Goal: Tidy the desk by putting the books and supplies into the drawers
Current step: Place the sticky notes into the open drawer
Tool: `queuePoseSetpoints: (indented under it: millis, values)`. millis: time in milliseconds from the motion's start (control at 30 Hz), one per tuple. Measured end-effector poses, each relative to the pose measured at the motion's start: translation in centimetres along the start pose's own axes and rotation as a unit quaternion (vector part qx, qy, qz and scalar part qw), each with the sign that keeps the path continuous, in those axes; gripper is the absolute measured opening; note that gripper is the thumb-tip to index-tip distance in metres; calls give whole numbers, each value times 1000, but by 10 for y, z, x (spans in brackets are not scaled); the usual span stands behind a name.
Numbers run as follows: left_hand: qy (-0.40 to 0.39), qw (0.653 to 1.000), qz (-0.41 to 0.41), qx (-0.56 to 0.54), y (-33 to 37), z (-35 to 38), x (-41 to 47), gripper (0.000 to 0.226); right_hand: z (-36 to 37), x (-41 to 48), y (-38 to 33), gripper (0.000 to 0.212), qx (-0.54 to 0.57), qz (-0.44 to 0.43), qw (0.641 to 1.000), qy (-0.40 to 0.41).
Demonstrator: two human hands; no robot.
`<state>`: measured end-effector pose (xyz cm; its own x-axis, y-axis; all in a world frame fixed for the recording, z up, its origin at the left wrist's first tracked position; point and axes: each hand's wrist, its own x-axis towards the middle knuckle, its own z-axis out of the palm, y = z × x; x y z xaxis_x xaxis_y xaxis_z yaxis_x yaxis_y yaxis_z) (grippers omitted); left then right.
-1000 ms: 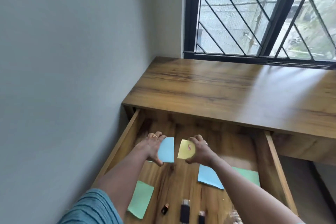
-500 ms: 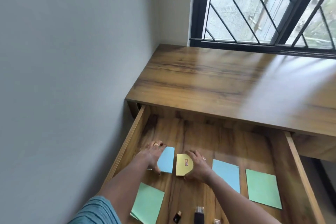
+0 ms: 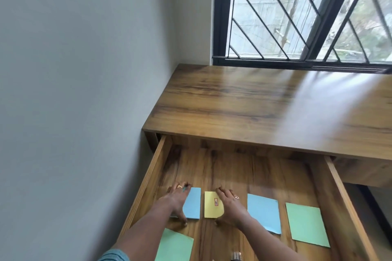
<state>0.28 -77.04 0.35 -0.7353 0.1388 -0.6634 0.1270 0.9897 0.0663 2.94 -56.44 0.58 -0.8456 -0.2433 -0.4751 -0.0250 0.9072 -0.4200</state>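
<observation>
Under the wooden desk top [image 3: 265,108], the drawer [image 3: 146,184] stands pulled out and holds the supplies. We count five pads laid apart on its floor, flat and in view: the right green pad [image 3: 306,226] by the right wall, the middle blue pad [image 3: 264,213] beside it, and the near green pad [image 3: 174,246] at the near left corner. The left hand [image 3: 177,201] spans the left blue pad [image 3: 193,205], fingers curled over its far edge and thumb at its near edge. The right hand [image 3: 232,207] clamps the yellow pad [image 3: 212,205] likewise, which we judge is to square the row. A dark object [image 3: 235,256] at the near edge is too cropped to name.
</observation>
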Motion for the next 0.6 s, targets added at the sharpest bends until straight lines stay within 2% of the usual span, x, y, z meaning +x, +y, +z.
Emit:
queuePoseSetpoints:
  millis: [167, 300, 400, 500, 600]
  values:
    - [46, 998, 11, 29, 18, -5, -21, 120, 6, -26, 1, 92, 36, 2, 995, 94]
    - [109, 994, 1, 11, 40, -2, -54, 108, 15, -56, 3, 90, 105, 56, 977, 174]
    - [168, 984, -47, -45, 58, 13, -88, 94, 20, -90, 7, 82, 134, 112, 957, 232]
    - [228, 957, -126, -124, 72, 38, -117, 82, 27, -128, 16, 70, 181, 163, 926, 289]
    - [287, 906, -213, -227, 87, 66, -152, 75, 35, -170, 28, 56, 211, 227, 887, 341]
